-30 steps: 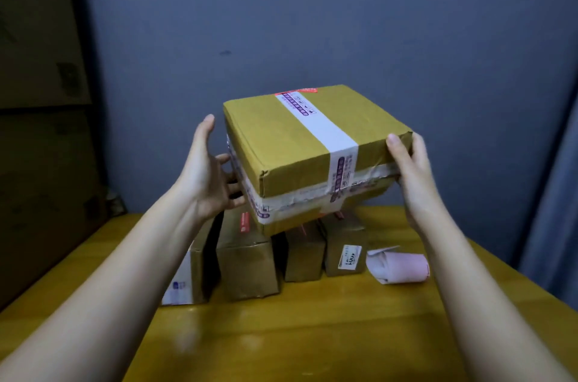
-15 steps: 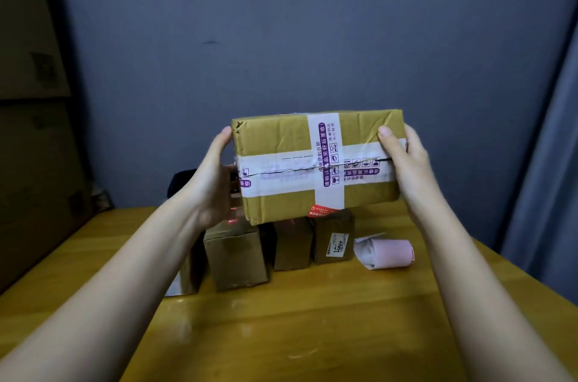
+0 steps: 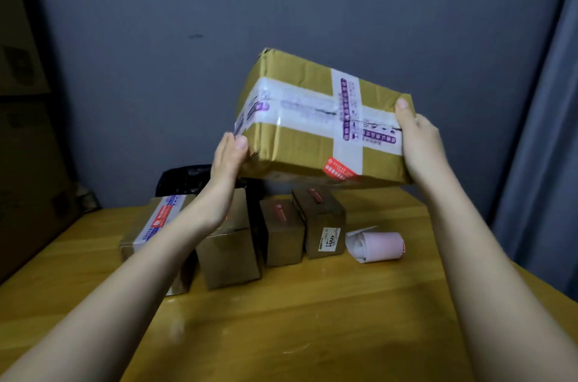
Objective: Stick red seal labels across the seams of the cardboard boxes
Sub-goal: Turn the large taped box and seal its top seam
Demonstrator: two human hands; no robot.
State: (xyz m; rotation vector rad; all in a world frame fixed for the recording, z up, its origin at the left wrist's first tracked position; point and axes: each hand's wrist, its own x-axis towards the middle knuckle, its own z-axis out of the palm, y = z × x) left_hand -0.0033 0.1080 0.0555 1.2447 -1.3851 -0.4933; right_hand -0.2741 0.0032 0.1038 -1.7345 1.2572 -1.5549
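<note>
I hold a large cardboard box point(image 3: 300, 143) in the air above the table, tilted with its left end higher and farther away. White tape with purple print crosses its facing side along the seam. A red seal label point(image 3: 341, 170) sits at the lower edge, over the tape. My left hand point(image 3: 226, 159) presses straight fingers against the lower left corner. My right hand point(image 3: 419, 143) grips the right end, thumb on the facing side, fingers hidden behind. A pink roll of labels point(image 3: 380, 245) lies on the table to the right.
Three small brown boxes point(image 3: 230, 253) point(image 3: 281, 237) point(image 3: 322, 225) with red labels on top stand in a row on the wooden table point(image 3: 312, 319). A flat taped box point(image 3: 147, 237) lies left of them, a black bag point(image 3: 184, 178) behind. A grey curtain point(image 3: 544, 131) hangs at right.
The large box has been turned and tilted between my hands; its left end rose. My left hand slid down to the lower corner. The red label now shows on the facing side.
</note>
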